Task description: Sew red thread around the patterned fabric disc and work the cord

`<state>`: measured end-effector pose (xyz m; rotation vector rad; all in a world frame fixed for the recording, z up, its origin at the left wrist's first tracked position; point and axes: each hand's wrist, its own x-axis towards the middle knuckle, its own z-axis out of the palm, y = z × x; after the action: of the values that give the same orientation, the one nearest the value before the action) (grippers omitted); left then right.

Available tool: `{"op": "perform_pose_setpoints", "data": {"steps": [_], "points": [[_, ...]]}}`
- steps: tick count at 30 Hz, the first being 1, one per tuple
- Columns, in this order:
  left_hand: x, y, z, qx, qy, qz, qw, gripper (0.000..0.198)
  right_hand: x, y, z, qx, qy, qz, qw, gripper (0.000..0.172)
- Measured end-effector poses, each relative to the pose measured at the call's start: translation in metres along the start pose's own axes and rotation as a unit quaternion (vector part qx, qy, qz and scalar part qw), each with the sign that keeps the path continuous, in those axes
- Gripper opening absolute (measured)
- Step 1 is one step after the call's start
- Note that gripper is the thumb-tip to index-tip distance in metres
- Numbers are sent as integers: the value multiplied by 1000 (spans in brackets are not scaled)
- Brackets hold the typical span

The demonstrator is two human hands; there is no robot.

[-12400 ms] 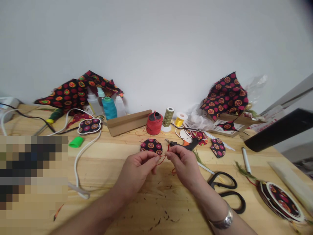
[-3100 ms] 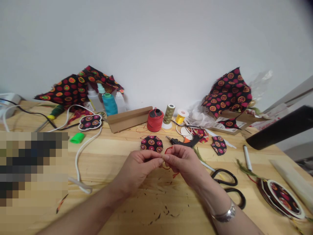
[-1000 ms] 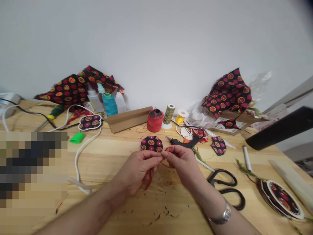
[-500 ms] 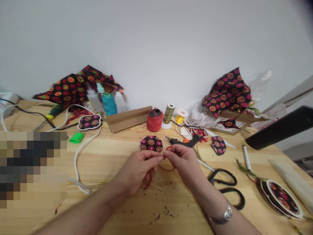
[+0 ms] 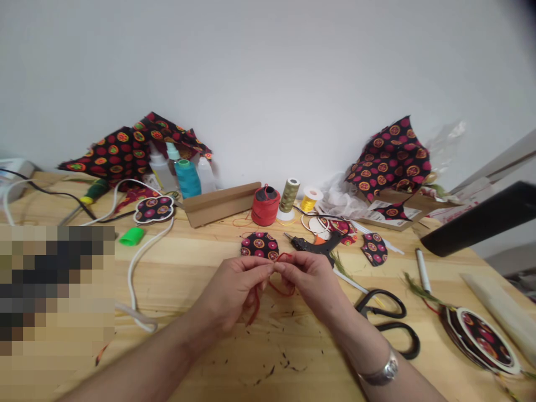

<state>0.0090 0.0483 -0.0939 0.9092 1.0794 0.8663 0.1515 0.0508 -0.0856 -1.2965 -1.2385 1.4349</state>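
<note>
A red cord point(image 5: 281, 290) runs between my two hands, looping below the fingers. My left hand point(image 5: 240, 290) pinches it between thumb and forefinger, and a length hangs down beside its curled fingers. The thumb and forefinger of my right hand point(image 5: 307, 279) pinch the cord too, the fingertips of both hands meeting. Exactly what lies between the fingertips is too small to make out. Just behind my hands lies a round patterned fabric piece point(image 5: 258, 244), partly covered by them. To the right, black-handled scissors point(image 5: 387, 321) lie with their blades hidden under my right forearm.
Behind stand a red thread spool point(image 5: 266, 207), an olive thread cone point(image 5: 290, 196) and a yellow spool point(image 5: 310, 199). A black glue gun point(image 5: 316, 245) lies beyond my right hand. At left are a white cable point(image 5: 133, 273) and a green cap point(image 5: 132, 237); fabric-covered discs point(image 5: 486, 338) lie right.
Both hands have shifted slightly left, with their fingertips closer together. The cord loop under my right fingers has changed shape a little.
</note>
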Motion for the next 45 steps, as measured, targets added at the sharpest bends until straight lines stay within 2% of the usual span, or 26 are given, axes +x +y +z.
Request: {"op": "perform_pose_setpoints", "data": {"steps": [9, 14, 21, 25, 30, 33, 36, 42, 45], "points": [[1, -1, 1, 27, 0, -2, 1000, 22, 4, 9, -1, 89, 20, 7, 996, 23], [0, -2, 1, 32, 4, -10, 999, 22, 4, 11, -1, 68, 18, 11, 997, 20], [0, -1, -1, 49, -9, 4, 999, 20, 5, 9, -2, -28, 21, -20, 999, 18], [-2, 4, 0, 100, 5, 49, 994, 19, 4, 6, -6, -80, 39, -52, 995, 16], [-2, 11, -1, 190, 52, 111, 974, 15, 4, 4, -11, -191, 98, -107, 971, 16], [-2, 11, -2, 201, 44, 129, 970, 16, 3, 4, -12, -232, 117, -127, 957, 14], [-4, 9, 0, 188, 18, 120, 975, 14, 3, 4, -11, -230, 120, -123, 958, 14], [-6, 2, 5, 163, -49, 10, 985, 21, 3, 2, -9, -137, 94, -92, 982, 15], [-7, 2, 5, 173, -61, 15, 983, 21, 3, 2, -9, -109, 92, -86, 986, 15]]}}
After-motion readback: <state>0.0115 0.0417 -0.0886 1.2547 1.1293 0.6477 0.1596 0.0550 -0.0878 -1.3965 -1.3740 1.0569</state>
